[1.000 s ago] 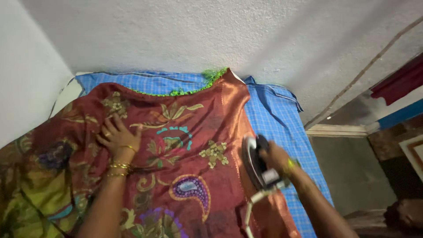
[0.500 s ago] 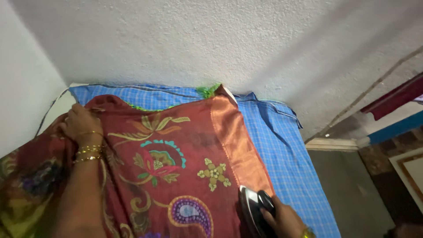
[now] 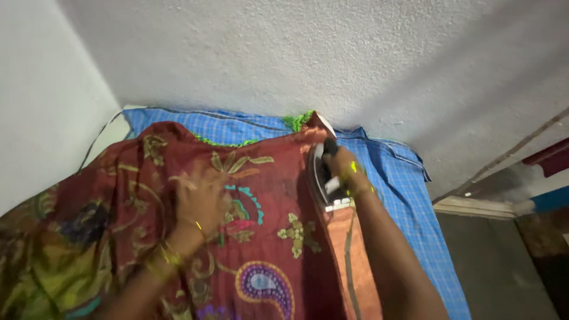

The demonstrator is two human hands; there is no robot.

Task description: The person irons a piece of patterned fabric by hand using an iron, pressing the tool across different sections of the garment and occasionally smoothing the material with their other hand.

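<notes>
A dark red patterned cloth [image 3: 267, 178] with an orange border and green fringe lies spread over a blue checked sheet [image 3: 403, 195]. My right hand [image 3: 344, 169] grips the handle of a clothes iron [image 3: 323, 178], which rests on the cloth's orange border near its far corner. My left hand [image 3: 198, 198] lies flat on the cloth, fingers spread, blurred by motion, with gold bangles at the wrist. It holds nothing.
A white textured wall [image 3: 296, 53] runs along the far edge of the sheet, and another wall [image 3: 41, 106] closes the left side. A dark floor [image 3: 504, 266] lies to the right, past the sheet's edge.
The iron has slid from the near part of the orange border up to its far corner. My left hand moved from the cloth's left edge back toward the middle.
</notes>
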